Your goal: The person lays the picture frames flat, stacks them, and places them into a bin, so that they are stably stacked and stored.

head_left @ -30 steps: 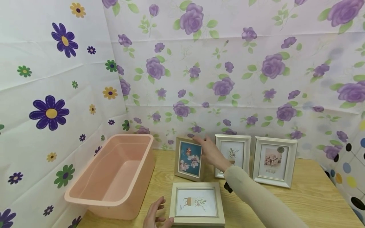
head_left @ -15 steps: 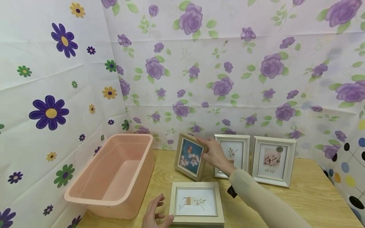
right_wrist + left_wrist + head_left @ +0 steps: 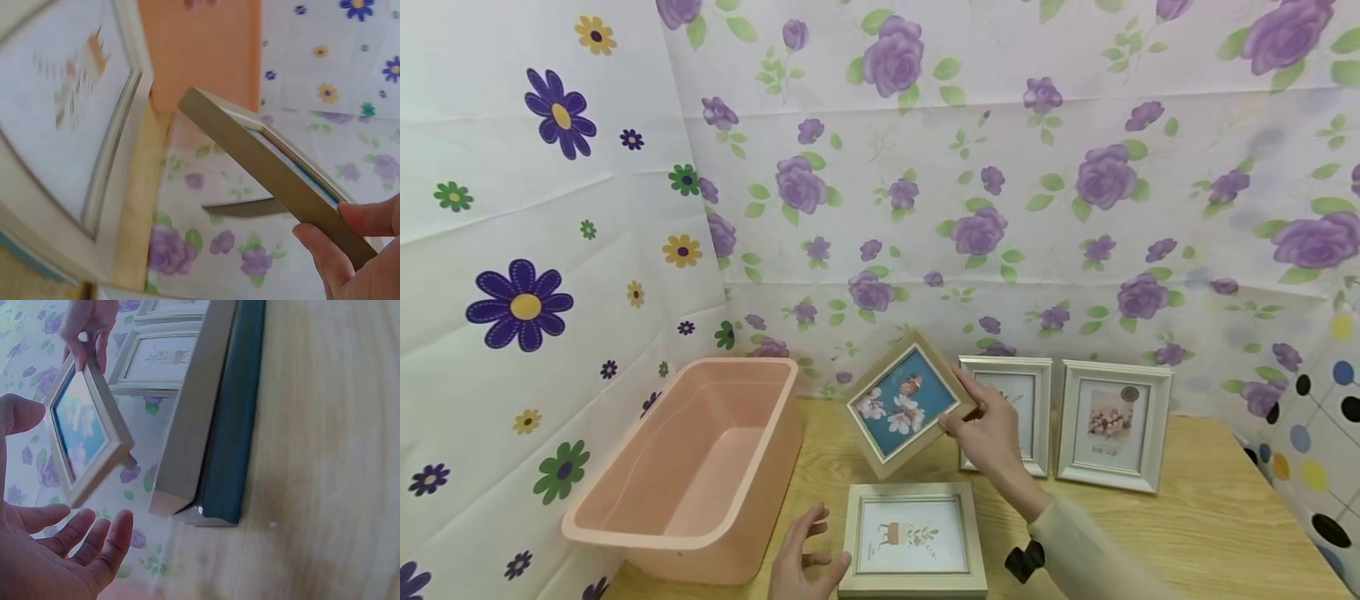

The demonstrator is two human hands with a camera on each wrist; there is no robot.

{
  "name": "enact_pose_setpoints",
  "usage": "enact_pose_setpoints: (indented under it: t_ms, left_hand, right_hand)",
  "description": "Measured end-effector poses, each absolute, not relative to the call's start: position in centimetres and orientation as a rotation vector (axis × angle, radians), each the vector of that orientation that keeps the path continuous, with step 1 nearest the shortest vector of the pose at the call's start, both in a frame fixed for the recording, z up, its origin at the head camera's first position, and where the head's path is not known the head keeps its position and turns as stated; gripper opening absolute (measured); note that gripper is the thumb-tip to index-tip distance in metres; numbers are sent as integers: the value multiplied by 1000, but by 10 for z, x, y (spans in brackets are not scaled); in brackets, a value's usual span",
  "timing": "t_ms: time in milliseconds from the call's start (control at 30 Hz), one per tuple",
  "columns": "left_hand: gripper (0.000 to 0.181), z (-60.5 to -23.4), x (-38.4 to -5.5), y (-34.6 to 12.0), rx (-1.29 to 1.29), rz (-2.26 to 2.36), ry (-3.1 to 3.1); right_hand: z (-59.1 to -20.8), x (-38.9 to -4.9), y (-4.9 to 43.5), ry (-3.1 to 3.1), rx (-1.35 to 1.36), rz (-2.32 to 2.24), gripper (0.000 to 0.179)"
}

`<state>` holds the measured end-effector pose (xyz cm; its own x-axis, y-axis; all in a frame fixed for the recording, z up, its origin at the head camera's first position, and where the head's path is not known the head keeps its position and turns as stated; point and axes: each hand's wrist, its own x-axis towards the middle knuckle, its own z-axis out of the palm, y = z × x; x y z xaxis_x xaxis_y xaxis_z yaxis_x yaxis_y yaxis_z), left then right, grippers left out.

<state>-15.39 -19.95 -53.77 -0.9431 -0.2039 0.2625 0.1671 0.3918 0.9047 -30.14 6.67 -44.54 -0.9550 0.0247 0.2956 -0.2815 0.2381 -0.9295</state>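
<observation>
My right hand [image 3: 996, 429] pinches a beige picture frame [image 3: 904, 406] by one edge, thumb on the front. The frame, with blossoms on a blue picture, is tilted onto a corner and held up behind a flat-lying cream picture frame [image 3: 912, 537]. Its stand [image 3: 244, 208] juts from the back in the right wrist view. My left hand [image 3: 805, 554] holds nothing; its fingers are loosely bent beside the left edge of the flat frame. A dark teal layer [image 3: 234, 419] shows under that frame's pale side in the left wrist view.
A pink plastic basin [image 3: 765, 446] stands at the left on the wooden table [image 3: 1210, 492]. Two silvery-white picture frames, one with a plant picture [image 3: 1041, 417] and one with pink flowers [image 3: 1112, 425], stand upright behind my right arm. Flower-printed cloth [image 3: 880, 225] hangs at the back.
My right hand has tipped the blue-picture frame from upright and lifted it, turning it toward its side and bringing it nearer. The left hand has stayed about where it was.
</observation>
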Motion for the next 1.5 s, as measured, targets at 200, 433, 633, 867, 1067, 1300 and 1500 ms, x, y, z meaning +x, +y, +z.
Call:
enact_pose_setpoints:
  t_ms: [200, 433, 633, 867, 1067, 1300, 1500]
  left_hand:
    - [60, -528, -157, -202, 51, -1822, -2281]
    - [55, -529, -167, -203, -117, -1960, -2177]
    - [93, -537, -180, -206, -340, -2508, -1985]
    - [110, -549, -190, -205, -583, -2850, -1842]
    - [108, -555, -191, -204, -712, -2977, -1668]
    - [100, -556, -190, -201, -591, -2947, -1569]
    - [73, -558, -190, -202, -655, -2928, -1488]
  right_hand:
    - [-445, -272, 73, -2065, 66, 2242, 83]
    - [-452, -237, 76, -1902, -89, 2473, 86]
    - [-461, -212, 78, -1852, -242, 2539, 85]
    - [-476, -187, 80, -1830, -436, 2559, 89]
    - [-487, -175, 84, -1828, -550, 2551, 94]
    - [-502, -172, 89, -1821, -594, 2555, 96]
    - [-513, -173, 88, -1806, -650, 2566, 102]
